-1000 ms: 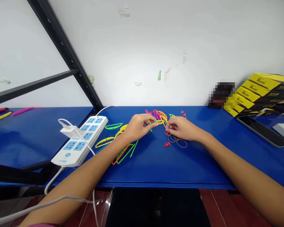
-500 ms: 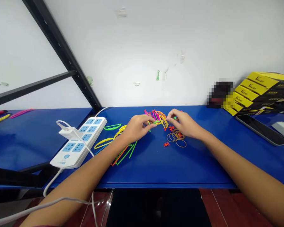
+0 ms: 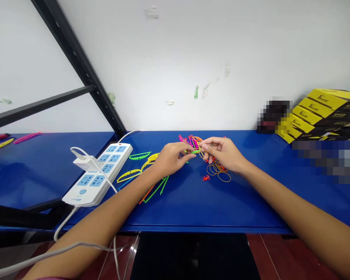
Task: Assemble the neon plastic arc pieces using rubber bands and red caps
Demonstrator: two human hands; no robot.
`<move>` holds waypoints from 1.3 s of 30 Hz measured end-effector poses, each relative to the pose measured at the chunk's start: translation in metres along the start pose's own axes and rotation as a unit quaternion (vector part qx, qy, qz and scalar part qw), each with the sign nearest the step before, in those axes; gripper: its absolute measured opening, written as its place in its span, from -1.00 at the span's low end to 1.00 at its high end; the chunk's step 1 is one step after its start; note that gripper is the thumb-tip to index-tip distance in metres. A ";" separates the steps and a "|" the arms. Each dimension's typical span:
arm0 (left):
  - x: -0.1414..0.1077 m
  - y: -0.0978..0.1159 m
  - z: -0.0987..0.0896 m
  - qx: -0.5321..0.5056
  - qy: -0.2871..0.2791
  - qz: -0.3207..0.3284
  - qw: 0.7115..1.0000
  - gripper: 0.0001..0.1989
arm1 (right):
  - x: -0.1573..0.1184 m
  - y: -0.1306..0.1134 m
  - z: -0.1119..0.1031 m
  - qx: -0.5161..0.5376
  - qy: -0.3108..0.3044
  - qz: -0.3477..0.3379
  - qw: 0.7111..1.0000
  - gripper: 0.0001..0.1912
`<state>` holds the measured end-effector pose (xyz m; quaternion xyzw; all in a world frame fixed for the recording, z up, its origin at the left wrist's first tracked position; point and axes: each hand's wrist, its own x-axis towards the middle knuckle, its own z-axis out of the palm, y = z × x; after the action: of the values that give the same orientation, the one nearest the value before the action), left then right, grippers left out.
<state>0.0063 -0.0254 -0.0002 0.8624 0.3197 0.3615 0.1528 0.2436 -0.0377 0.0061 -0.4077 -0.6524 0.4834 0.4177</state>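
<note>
The left hand (image 3: 172, 159) pinches a slim green piece (image 3: 195, 152) above the blue tabletop (image 3: 198, 206), its long axis running roughly crosswise toward the right hand (image 3: 228, 155). The left is nearer; the right's thumb and fingers close together just beside the far end, whether on anything, one cannot tell.

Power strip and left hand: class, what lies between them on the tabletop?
In the head view, yellow curved pieces, a green curved piece and a thin blue piece lie between the power strip and the left hand.
</note>
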 end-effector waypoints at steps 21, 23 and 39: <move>0.005 0.009 -0.001 -0.229 0.071 -0.178 0.955 -0.66 | -0.003 0.003 0.006 -0.054 -0.018 0.007 0.998 -0.62; 0.007 0.008 -0.002 -0.272 0.085 -0.211 0.935 -0.58 | -0.004 0.000 0.007 -0.072 -0.026 -0.001 0.997 -0.67; 0.011 0.014 -0.005 -0.372 0.116 -0.269 0.881 -0.42 | -0.006 -0.005 0.018 -0.039 -0.048 -0.001 0.998 -0.63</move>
<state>0.0149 -0.0289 0.0162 0.5748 0.3967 0.4967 0.5153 0.2278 -0.0497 0.0064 -0.3992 -0.6909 0.4758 0.3700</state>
